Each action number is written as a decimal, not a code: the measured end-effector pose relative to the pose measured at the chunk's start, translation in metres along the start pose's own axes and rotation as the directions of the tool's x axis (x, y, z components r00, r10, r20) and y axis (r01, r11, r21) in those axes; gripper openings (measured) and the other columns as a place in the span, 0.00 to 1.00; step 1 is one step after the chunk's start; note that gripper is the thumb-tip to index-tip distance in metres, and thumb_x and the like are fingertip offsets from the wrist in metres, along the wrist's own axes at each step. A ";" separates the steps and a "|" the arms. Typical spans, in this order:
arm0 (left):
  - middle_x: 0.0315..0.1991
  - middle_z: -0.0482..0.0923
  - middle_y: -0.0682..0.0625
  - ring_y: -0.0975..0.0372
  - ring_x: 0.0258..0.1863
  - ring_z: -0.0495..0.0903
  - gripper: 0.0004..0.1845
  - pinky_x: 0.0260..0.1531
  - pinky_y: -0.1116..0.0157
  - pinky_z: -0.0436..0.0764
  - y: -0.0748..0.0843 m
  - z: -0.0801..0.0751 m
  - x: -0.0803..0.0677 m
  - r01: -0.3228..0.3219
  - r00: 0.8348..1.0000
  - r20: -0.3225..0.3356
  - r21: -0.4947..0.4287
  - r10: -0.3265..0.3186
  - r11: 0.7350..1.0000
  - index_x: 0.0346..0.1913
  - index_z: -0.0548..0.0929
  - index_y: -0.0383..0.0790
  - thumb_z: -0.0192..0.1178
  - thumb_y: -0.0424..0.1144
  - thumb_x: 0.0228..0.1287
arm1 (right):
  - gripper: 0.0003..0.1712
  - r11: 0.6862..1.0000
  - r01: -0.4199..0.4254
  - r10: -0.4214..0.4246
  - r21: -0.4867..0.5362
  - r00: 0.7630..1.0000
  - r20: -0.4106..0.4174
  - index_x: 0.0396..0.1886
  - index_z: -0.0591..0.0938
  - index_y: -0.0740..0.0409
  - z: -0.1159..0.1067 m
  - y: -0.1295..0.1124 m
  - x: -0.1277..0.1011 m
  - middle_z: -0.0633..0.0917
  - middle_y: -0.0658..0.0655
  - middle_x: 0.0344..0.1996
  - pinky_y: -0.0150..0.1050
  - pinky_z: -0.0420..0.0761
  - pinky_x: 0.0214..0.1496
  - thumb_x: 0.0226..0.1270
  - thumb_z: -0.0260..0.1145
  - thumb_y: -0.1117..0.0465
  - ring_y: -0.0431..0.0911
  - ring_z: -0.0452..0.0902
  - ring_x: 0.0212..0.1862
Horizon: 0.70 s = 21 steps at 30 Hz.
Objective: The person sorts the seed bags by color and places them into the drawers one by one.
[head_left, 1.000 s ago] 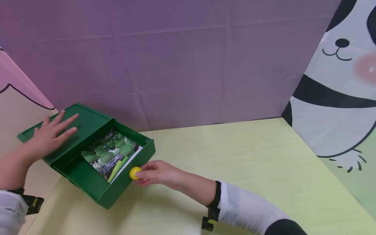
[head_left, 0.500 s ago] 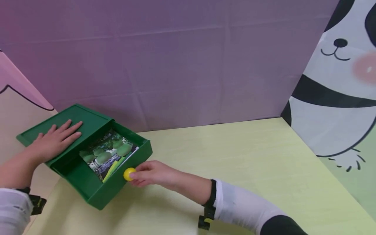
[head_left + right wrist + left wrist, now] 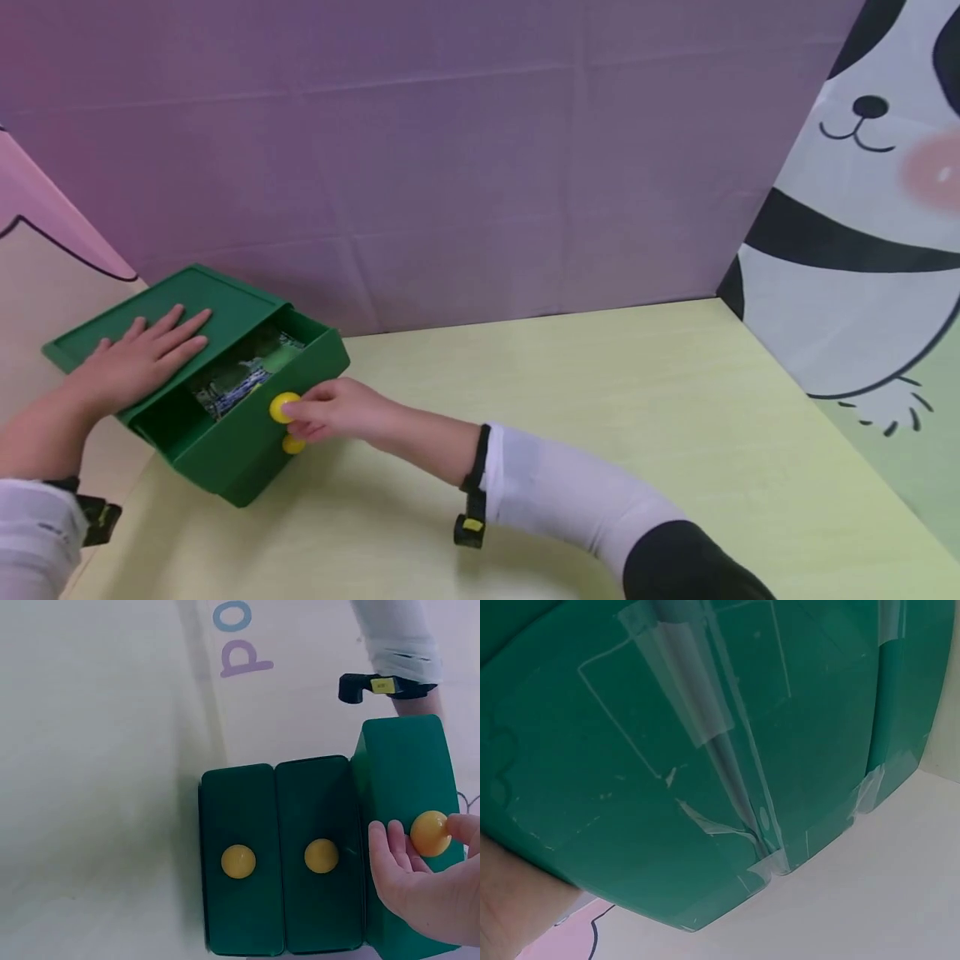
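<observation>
A small green drawer cabinet (image 3: 225,292) stands at the left of the table, its top drawer (image 3: 217,446) partly out. My left hand (image 3: 142,362) lies flat on the cabinet top with fingers spread. Thumb and fingers of my right hand (image 3: 333,410) pinch the round yellow knob (image 3: 283,407) of that drawer; the right wrist view shows the knob (image 3: 431,834) between thumb and fingers. A picture with green leaves (image 3: 251,371) lies inside the drawer, part of it hidden under the cabinet top. Two lower drawers (image 3: 319,915) are closed, each with a yellow knob (image 3: 321,856).
The pale yellow table (image 3: 562,400) runs to a purple backdrop (image 3: 465,167) behind the cabinet. A panda-printed panel (image 3: 862,317) borders the right side. Clear tape (image 3: 697,697) covers seams on the cabinet's green side.
My right hand has pushed the top drawer inward, up and left in the head view, covering more of its contents. My left hand settled flat on the cabinet top and stayed there.
</observation>
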<state>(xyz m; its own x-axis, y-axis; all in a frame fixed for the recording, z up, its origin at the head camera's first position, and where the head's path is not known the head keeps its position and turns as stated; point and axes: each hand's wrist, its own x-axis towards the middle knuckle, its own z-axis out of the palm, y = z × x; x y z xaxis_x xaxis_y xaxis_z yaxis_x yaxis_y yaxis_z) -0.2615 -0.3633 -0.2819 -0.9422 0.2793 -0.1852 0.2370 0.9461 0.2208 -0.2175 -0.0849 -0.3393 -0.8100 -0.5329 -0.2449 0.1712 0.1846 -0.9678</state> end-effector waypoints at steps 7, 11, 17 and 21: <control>0.73 0.23 0.29 0.24 0.65 0.23 0.37 0.56 0.24 0.30 -0.004 -0.001 0.004 0.026 1.000 0.001 0.031 -0.026 0.999 0.77 0.33 0.45 0.29 0.60 0.76 | 0.19 0.991 0.020 -0.033 -0.131 0.995 -0.095 0.45 0.84 0.62 0.014 -0.009 0.028 0.88 0.55 0.34 0.30 0.83 0.39 0.67 0.65 0.50 0.41 0.83 0.34; 0.73 0.24 0.28 0.22 0.65 0.25 0.36 0.55 0.22 0.32 -0.006 -0.001 0.002 0.000 1.000 0.008 0.020 0.000 1.000 0.77 0.32 0.45 0.31 0.58 0.77 | 0.20 0.972 0.036 -0.066 -0.234 0.990 -0.122 0.45 0.85 0.59 0.021 -0.011 0.040 0.88 0.51 0.32 0.28 0.80 0.39 0.68 0.64 0.48 0.41 0.83 0.35; 0.73 0.25 0.28 0.22 0.65 0.27 0.36 0.54 0.22 0.34 -0.006 -0.002 0.002 -0.014 1.000 0.011 0.015 0.013 1.000 0.77 0.33 0.44 0.31 0.56 0.78 | 0.19 0.952 0.035 -0.083 -0.303 0.985 -0.149 0.44 0.85 0.58 0.030 -0.016 0.052 0.88 0.49 0.30 0.27 0.80 0.38 0.69 0.62 0.47 0.36 0.81 0.32; 0.73 0.26 0.27 0.20 0.64 0.29 0.35 0.53 0.21 0.35 -0.004 -0.004 0.001 -0.029 1.000 0.010 0.017 0.028 0.999 0.77 0.33 0.43 0.31 0.54 0.79 | 0.19 0.952 0.023 -0.076 -0.305 0.984 -0.163 0.43 0.86 0.58 0.034 -0.019 0.059 0.88 0.49 0.30 0.26 0.80 0.37 0.69 0.62 0.47 0.36 0.83 0.32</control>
<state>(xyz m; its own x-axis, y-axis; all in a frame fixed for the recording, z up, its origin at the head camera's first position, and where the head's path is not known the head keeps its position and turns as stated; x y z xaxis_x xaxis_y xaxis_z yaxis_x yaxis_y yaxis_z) -0.2647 -0.3679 -0.2791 -0.9327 0.3076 -0.1882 0.2679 0.9404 0.2093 -0.2491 -0.1477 -0.3376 -0.9012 -0.4039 -0.1574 -0.0272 0.4152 -0.9093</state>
